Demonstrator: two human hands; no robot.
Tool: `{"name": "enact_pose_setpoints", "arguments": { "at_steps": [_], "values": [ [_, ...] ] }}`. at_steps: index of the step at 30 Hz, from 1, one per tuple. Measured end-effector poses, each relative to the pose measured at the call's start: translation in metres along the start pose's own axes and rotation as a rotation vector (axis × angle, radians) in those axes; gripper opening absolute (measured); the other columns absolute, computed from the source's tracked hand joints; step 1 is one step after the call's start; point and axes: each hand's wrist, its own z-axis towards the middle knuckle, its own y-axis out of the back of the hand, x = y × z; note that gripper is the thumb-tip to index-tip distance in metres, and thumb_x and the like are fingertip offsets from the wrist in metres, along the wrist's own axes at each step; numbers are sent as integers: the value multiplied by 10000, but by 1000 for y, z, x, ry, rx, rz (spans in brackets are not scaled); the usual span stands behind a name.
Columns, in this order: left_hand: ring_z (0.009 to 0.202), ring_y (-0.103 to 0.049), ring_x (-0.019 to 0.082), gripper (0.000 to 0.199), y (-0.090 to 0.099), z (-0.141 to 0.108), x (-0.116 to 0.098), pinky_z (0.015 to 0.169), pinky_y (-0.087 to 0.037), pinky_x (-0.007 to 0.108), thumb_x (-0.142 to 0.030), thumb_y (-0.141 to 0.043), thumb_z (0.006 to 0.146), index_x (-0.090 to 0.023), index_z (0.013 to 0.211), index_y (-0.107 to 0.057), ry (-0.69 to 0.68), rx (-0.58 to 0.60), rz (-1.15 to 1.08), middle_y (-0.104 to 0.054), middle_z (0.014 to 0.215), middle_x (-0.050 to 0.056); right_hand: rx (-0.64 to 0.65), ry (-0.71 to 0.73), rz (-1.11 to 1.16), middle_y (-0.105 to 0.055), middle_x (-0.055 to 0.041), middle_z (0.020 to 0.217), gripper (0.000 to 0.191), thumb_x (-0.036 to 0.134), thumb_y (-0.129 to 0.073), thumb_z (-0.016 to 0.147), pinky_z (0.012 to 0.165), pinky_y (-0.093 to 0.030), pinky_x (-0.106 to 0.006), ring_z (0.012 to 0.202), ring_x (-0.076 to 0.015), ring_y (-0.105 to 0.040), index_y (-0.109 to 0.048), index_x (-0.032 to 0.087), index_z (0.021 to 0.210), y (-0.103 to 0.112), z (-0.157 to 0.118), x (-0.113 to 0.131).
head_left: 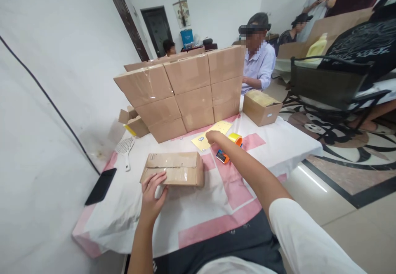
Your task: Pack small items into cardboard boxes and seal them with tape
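A closed cardboard box (173, 175) lies on the table in front of me, with tape along its top seam. My left hand (154, 189) rests on its near left edge, fingers stretched over the top and thumb against the near side. Farther off, my right hand (214, 136) is closed over a yellow sheet (223, 128) that bears a small pale label (201, 139). Whatever its fingertips pinch is hidden. Close by my right forearm is an orange tape dispenser (223, 157) with a roll of yellow tape (235, 138).
Stacked cardboard boxes (194, 107) form a wall across the table. A labelled box (262, 108) stands right of it, an opened box (134, 121) left. A white hairbrush (125, 148) and a black phone (101, 186) lie at the left edge. A person (258, 59) sits beyond the boxes.
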Motion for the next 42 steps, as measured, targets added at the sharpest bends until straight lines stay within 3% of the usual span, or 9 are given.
{"name": "enact_pose_setpoints", "arguments": {
  "at_steps": [7, 11, 15, 18, 22, 24, 30, 36, 42],
  "values": [
    [1249, -571, 279, 316, 0, 3, -2, 1073, -468, 497, -195, -611, 925, -259, 1234, -618, -16, 9, 4, -707, 1243, 74, 63, -50, 101, -679, -88, 1150, 275, 352, -669, 962, 903, -570, -419, 1024, -213, -671, -662, 139, 1136, -22, -1, -7],
    [1256, -563, 282, 333, -1, 4, -2, 1082, -455, 499, -182, -618, 917, -252, 1243, -611, -19, 2, 4, -704, 1249, 82, -16, 65, 336, -707, -70, 961, 125, 168, -587, 942, 812, -530, -311, 872, -171, -661, -684, 112, 997, -20, -14, -15],
    [1274, -555, 286, 331, -3, 11, -5, 1102, -435, 506, -195, -593, 918, -250, 1245, -610, 17, 30, 22, -692, 1275, 85, -102, 189, 591, -638, -13, 799, 280, 156, -386, 963, 650, -472, -238, 689, -117, -593, -620, 119, 1113, -20, -44, -10],
    [1267, -571, 288, 313, -5, 28, -23, 1114, -404, 522, -179, -556, 915, -254, 1209, -634, 71, 21, 84, -706, 1262, 70, -164, 290, 908, -533, 36, 708, 236, 262, -419, 955, 591, -433, -242, 594, -108, -514, -584, 154, 1086, -20, -80, 2],
    [1047, -674, 250, 166, -7, 67, -71, 1033, -448, 466, -188, -562, 925, -234, 1028, -684, 134, -168, 68, -755, 1017, 56, -265, 439, 1227, -492, 46, 725, 186, 339, -526, 938, 615, -427, -264, 634, -124, -500, -578, 214, 1067, -11, -134, 28],
    [927, -688, 216, 131, -8, 90, -96, 948, -489, 401, -257, -599, 939, -226, 1022, -696, 185, -158, -19, -748, 933, 41, -303, 489, 1198, -505, 36, 767, 178, 317, -503, 973, 668, -441, -277, 704, -139, -528, -565, 248, 1125, -2, -158, 40],
    [806, -684, 160, 182, -13, 137, -135, 769, -508, 277, -363, -618, 949, -226, 927, -736, 319, 195, -406, -757, 850, 6, -325, 535, 1100, -585, 6, 874, 209, 255, -441, 1022, 783, -475, -330, 847, -181, -612, -514, 308, 1210, 11, -194, 53],
    [720, -664, 149, 226, -24, 135, -136, 697, -521, 256, -376, -627, 944, -199, 844, -727, 419, 197, -398, -730, 764, 9, -437, 560, 895, -643, -33, 1003, 126, 301, -576, 990, 753, -466, -345, 895, -209, -623, -576, 304, 1116, -3, -198, 33],
    [751, -673, 150, 215, -30, 131, -141, 725, -539, 255, -386, -618, 961, -204, 931, -728, 444, 256, -432, -722, 788, 11, -513, 547, 890, -624, -21, 856, 147, 218, -516, 1012, 692, -418, -314, 774, -162, -578, -623, 232, 912, -9, -195, 24]
  ]
}}
